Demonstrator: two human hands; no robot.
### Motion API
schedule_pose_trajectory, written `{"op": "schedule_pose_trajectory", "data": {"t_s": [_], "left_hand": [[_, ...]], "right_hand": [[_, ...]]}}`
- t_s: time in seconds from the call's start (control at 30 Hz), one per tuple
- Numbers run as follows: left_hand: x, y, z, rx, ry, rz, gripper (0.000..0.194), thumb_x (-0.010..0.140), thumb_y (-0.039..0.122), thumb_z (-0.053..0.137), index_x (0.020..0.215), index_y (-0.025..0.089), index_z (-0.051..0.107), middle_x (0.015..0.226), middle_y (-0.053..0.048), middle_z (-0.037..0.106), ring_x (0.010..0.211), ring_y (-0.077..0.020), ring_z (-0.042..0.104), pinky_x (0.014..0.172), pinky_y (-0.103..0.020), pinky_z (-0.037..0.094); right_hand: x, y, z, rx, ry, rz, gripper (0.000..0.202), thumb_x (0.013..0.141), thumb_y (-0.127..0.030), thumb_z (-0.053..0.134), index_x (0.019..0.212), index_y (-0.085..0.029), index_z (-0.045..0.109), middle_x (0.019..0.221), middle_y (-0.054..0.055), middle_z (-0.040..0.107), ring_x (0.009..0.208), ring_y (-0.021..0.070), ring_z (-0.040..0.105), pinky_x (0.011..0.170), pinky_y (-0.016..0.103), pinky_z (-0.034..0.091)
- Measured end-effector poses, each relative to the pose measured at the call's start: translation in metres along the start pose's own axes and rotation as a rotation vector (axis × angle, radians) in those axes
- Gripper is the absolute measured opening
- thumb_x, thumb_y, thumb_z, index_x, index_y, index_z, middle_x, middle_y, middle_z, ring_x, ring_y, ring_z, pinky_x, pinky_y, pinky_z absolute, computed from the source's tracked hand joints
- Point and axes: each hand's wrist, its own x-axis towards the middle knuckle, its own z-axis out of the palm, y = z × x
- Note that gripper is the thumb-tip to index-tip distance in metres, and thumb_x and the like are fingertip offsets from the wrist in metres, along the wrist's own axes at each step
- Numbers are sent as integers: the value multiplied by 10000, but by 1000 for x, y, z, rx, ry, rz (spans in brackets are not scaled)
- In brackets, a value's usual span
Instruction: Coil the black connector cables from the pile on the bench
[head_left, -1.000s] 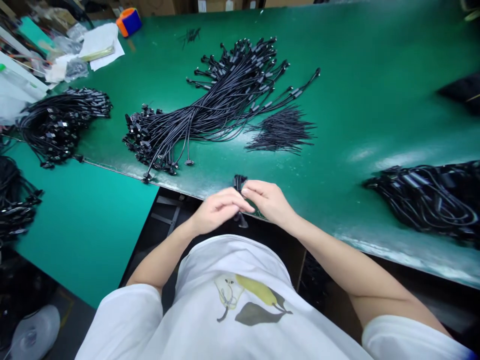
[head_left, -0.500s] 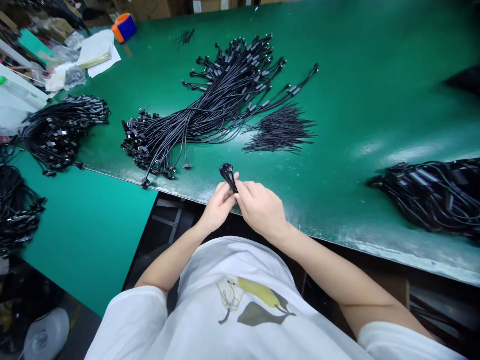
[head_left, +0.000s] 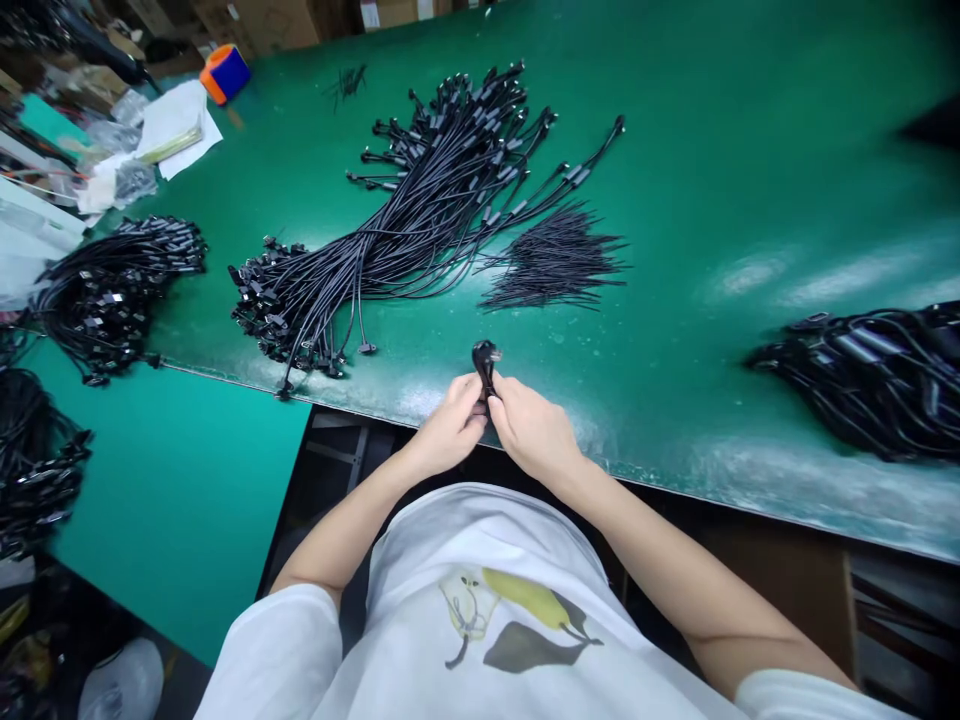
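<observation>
A small folded black cable (head_left: 486,362) stands up between my two hands, just above the front edge of the green table (head_left: 675,400). My left hand (head_left: 452,424) is closed on its lower part from the left. From the right, my right hand (head_left: 534,424) pinches the same cable, thumb and fingers together. The cable's lower end is hidden by the fingers. Beyond the hands lies a pile of thin black ties (head_left: 556,258). Behind and to the left of it spreads a large bundle of black cables (head_left: 405,225) with plugs at both ends.
Coiled black cables (head_left: 877,375) lie at the right. More cable bundles (head_left: 112,300) are at the left, near papers (head_left: 176,125) and plastic bags. An orange and blue tape roll (head_left: 225,73) and a few loose ties (head_left: 349,82) are at the back.
Both hands and the folded cable have shifted slightly right in view, and the cable stands more upright. The view itself has moved a little. Both hands keep hold.
</observation>
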Motion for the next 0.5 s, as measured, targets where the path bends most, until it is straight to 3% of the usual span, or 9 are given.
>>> {"op": "schedule_pose_trajectory", "data": {"t_s": [0.13, 0.2, 0.27, 0.37, 0.5], "left_hand": [[2, 3, 13, 127, 26, 63, 719, 819, 31, 415, 1502, 238, 329, 1417, -135, 369, 1394, -254, 369, 1152, -419, 399], [1, 1, 14, 102, 7, 69, 699, 843, 52, 414, 1509, 238, 314, 1415, -140, 376, 1317, -234, 468, 1072, -390, 482], [3, -3, 4, 93, -31, 78, 590, 893, 97, 404, 1467, 229, 396, 1330, -129, 483, 1168, -194, 584, 958, -344, 547], [15, -1, -41, 316, 61, 148, 394, 947, 169, 408, 1299, 188, 585, 1114, -93, 652, 1026, -166, 638, 965, -340, 517], [48, 15, -140, 818, 493, 209, 409, 933, 203, 421, 1305, 112, 566, 1229, -130, 656, 1158, -220, 593, 1064, -404, 436]], "right_hand": [[-4, 5, -2, 138, 26, 43, 471, 1007, -334, 253, 1369, -133, 477, 1068, 122, 651, 981, 231, 628, 723, 316, 487], [-3, 10, -4, 285, 31, 12, 460, 1017, -337, 226, 1309, -160, 534, 1066, 109, 649, 983, 215, 624, 785, 319, 488], [-1, 19, -7, 412, 24, -14, 443, 1021, -325, 233, 1206, -180, 610, 1020, 89, 651, 958, 195, 620, 820, 314, 474], [2, 36, -12, 472, 1, 15, 400, 1007, -328, 310, 1016, -186, 684, 927, 71, 639, 891, 184, 607, 808, 317, 455], [-4, 63, -25, 466, 78, 105, 223, 919, -302, 500, 929, -192, 694, 885, 55, 607, 882, 186, 578, 821, 328, 450]]}}
